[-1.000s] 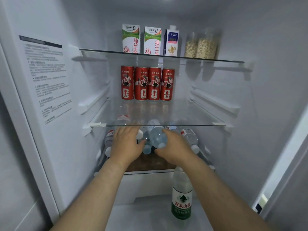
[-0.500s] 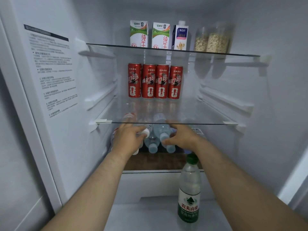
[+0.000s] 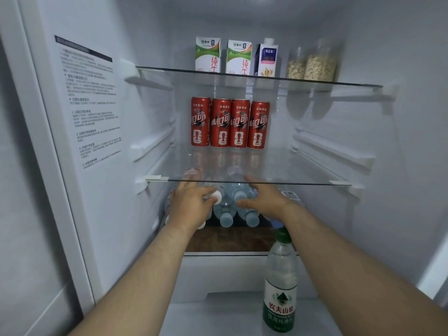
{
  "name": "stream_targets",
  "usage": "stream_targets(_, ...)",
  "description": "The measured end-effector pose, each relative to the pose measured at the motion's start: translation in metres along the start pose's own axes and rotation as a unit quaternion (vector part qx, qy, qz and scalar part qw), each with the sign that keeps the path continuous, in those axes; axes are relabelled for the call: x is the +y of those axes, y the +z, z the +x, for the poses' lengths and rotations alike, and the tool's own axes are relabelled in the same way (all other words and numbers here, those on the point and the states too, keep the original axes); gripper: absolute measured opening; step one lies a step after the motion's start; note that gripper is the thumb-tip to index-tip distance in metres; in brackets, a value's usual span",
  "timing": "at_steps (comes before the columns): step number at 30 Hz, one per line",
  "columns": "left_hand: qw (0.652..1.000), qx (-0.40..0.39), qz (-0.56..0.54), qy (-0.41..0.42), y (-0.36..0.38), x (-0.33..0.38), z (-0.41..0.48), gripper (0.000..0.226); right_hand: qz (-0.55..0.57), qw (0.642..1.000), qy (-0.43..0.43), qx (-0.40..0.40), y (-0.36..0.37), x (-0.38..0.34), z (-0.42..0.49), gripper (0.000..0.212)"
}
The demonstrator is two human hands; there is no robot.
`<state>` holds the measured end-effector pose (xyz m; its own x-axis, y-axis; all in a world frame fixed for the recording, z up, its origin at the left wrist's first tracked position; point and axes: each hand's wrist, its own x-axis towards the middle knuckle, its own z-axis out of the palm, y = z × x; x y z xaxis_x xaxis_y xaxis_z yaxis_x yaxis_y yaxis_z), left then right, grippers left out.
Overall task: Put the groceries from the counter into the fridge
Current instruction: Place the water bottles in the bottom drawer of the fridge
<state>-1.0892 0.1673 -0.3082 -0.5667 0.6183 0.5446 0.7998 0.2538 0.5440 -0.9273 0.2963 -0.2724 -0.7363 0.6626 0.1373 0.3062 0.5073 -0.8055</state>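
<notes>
Several clear water bottles point(image 3: 226, 215) lie stacked on their sides on the lower shelf, caps facing me. My left hand point(image 3: 190, 206) reaches under the glass shelf point(image 3: 303, 183) and holds a white-capped bottle point(image 3: 217, 196) by its neck, between thumb and fingers. My right hand point(image 3: 265, 201) holds the top blue-capped bottle point(image 3: 238, 194), thumb below its neck and fingers over its body. Both hands' fingertips are partly hidden behind the shelf edge. A tall green-capped water bottle point(image 3: 280, 282) stands upright at the fridge's bottom front, under my right forearm.
Red cola cans point(image 3: 230, 123) stand in a row at the back of the middle shelf. Milk cartons point(image 3: 223, 57) and grain jars point(image 3: 312, 64) fill the top shelf. The fridge walls close in left point(image 3: 80, 141) and right.
Both hands have pushed further in under the glass shelf, and the top blue-capped bottle has gone deeper onto the stack. The view has moved closer and slightly up.
</notes>
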Motion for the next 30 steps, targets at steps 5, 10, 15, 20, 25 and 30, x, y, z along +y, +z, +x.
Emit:
stream_targets(5, 1.0, 0.01, -0.003, 0.004, 0.001, 0.0, 0.001, 0.028, -0.012, 1.0, 0.001, -0.022, -0.004, -0.009, -0.002, 0.067)
stream_targets(10, 1.0, 0.003, -0.001, 0.023, -0.002, 0.0, -0.001, 0.031, -0.039, 0.999, 0.004, -0.017, -0.005, -0.012, -0.009, 0.057)
stream_targets(15, 0.995, 0.025, 0.066, 0.076, -0.007, 0.006, -0.019, 0.045, -0.087, 0.995, 0.038, 0.021, -0.01, -0.012, -0.034, 0.047)
stream_targets(20, 0.977, 0.11, -0.069, 0.167, 0.002, 0.023, -0.063, 0.027, -0.121, 0.986, 0.017, 0.113, -0.009, -0.001, -0.083, 0.04)
stream_targets(25, 0.978, 0.042, -0.143, 0.148, 0.023, 0.035, -0.094, 0.031, -0.18, 0.979, 0.07, 0.066, -0.01, 0.014, -0.112, 0.047)
stream_targets(30, 0.977, -0.027, -0.156, 0.141, 0.04, 0.034, -0.119, 0.038, -0.17, 0.978, 0.11, 0.05, -0.008, 0.017, -0.122, 0.063)
